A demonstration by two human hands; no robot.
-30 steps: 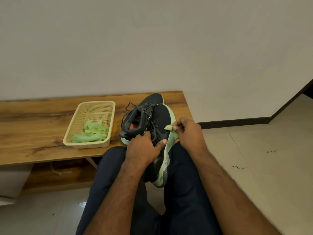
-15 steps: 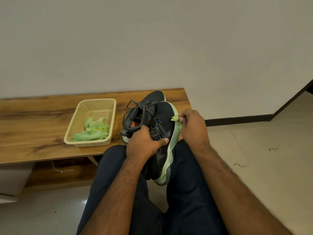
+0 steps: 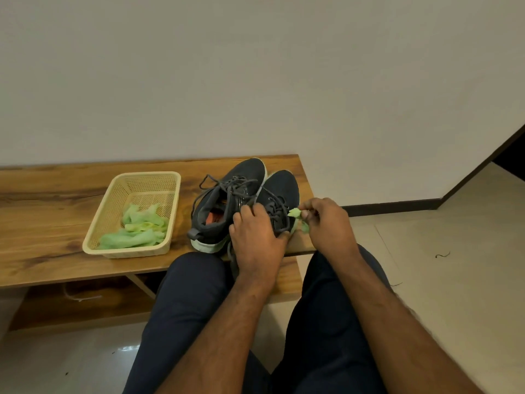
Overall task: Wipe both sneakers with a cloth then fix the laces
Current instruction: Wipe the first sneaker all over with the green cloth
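Two dark grey sneakers with pale green soles stand side by side on the wooden bench (image 3: 51, 211). My left hand (image 3: 255, 240) grips the right sneaker (image 3: 281, 191) over its laces and collar, at the bench's front edge. The left sneaker (image 3: 224, 206) stands free beside it, laces loose, its orange insole showing. My right hand (image 3: 326, 223) pinches a small light green cloth (image 3: 295, 214) just right of the held sneaker's side. Most of the cloth is hidden in the fingers.
A cream plastic basket (image 3: 113, 200) with several more green cloths (image 3: 136, 231) sits on the bench left of the sneakers. My knees in dark trousers are below the bench edge. Tiled floor lies to the right, a plain wall behind.
The right sneaker has gone from my lap, tilted with its sole showing, forward onto the bench next to the other one. My right hand with the cloth has come off its sole.
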